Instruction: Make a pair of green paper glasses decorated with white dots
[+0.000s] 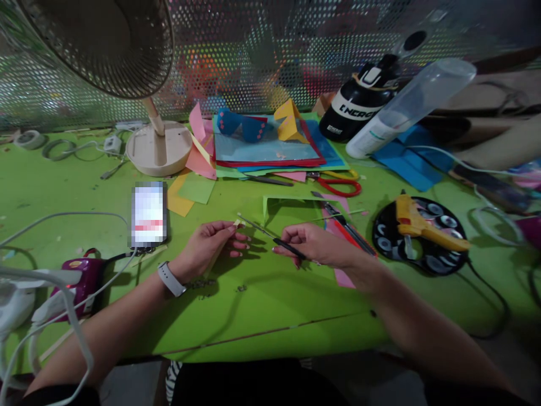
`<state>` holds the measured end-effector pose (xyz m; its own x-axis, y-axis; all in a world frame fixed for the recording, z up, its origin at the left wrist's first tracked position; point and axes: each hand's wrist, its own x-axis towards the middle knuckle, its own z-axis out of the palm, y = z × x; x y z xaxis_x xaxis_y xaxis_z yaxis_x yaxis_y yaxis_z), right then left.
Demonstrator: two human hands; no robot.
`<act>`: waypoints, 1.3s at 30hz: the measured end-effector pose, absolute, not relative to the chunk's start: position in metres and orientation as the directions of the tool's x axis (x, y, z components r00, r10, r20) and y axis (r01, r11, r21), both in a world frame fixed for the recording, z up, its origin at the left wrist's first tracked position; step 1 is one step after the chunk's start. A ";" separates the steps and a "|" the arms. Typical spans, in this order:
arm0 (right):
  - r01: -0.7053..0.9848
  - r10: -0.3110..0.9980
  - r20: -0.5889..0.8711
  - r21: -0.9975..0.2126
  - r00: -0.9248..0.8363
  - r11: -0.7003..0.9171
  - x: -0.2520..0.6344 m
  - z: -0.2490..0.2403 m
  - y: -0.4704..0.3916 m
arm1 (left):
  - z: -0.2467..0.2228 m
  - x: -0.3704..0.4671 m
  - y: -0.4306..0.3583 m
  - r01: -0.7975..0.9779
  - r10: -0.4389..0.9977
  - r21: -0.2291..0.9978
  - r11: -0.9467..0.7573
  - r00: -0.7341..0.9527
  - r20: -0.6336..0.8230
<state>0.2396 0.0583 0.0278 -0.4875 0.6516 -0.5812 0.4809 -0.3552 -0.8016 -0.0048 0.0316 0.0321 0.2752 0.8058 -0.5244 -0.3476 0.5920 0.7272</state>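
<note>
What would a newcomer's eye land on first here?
Probably the big fan at the back left, with a bright phone in front. Next, the blue glasses on stacked sheets at the back, and the yellow glue gun on a black stand at right. In the middle, the right hand holds a thin tool.

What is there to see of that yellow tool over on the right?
The yellow tool, which looks like a glue gun, seems to be hard plastic. Its rounded back end stands toward the far side, its handle slants nearer and to the right, and a pale piece points toward the person. It lies on a round black tray with shiny round patches. Neither hand touches it.
</note>
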 end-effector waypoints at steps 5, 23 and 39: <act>0.563 0.611 -0.612 -0.768 -0.502 -0.306 0.244 0.031 0.058 | 0.033 -0.005 0.032 -0.358 0.816 0.733 0.579 0.264 -0.515; 0.527 0.583 -0.599 -0.789 -0.548 -0.316 0.235 0.033 0.055 | 0.029 -0.006 0.031 -0.345 0.830 0.756 0.556 0.284 -0.480; 0.483 0.647 -0.584 -0.800 -0.491 -0.356 0.233 0.038 0.057 | 0.027 -0.008 0.031 -0.344 0.816 0.743 0.574 0.314 -0.485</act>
<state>0.2329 0.0566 0.0376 -0.4905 0.6466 -0.5841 0.4831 -0.3561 -0.7999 -0.0080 0.0312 0.0273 0.3141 0.8162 -0.4849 -0.3437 0.5739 0.7433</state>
